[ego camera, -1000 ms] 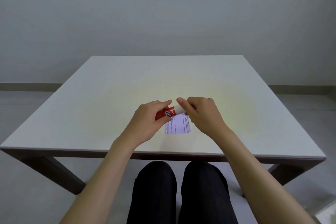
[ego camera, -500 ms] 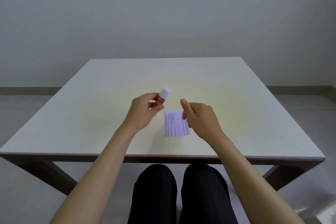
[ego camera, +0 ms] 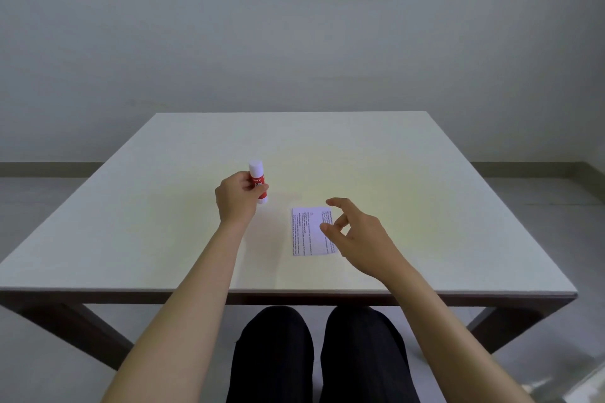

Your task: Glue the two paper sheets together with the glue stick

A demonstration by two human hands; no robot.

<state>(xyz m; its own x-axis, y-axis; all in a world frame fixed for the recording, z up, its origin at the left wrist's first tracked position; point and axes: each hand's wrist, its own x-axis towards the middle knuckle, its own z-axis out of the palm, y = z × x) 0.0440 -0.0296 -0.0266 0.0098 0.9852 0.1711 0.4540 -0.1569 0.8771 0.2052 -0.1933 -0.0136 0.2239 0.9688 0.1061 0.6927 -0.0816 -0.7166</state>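
A red glue stick [ego camera: 257, 180] with a white cap stands upright, its base at the table surface, and my left hand [ego camera: 236, 198] is closed around its red body. To its right lies a small printed paper sheet [ego camera: 308, 231] flat on the white table [ego camera: 163, 232]; I see only one sheet outline and cannot tell whether a second lies under it. My right hand [ego camera: 355, 232] hovers over the sheet's right edge, fingers apart and curled, holding nothing.
The table's near edge [ego camera: 288, 291] runs just in front of my knees. A grey wall stands behind the far edge. Dark table legs slant down at both near corners.
Both hands were on the glue stick above the paper. My left hand carried the stick away to the left and stood it upright. My right hand let go and opened over the paper.
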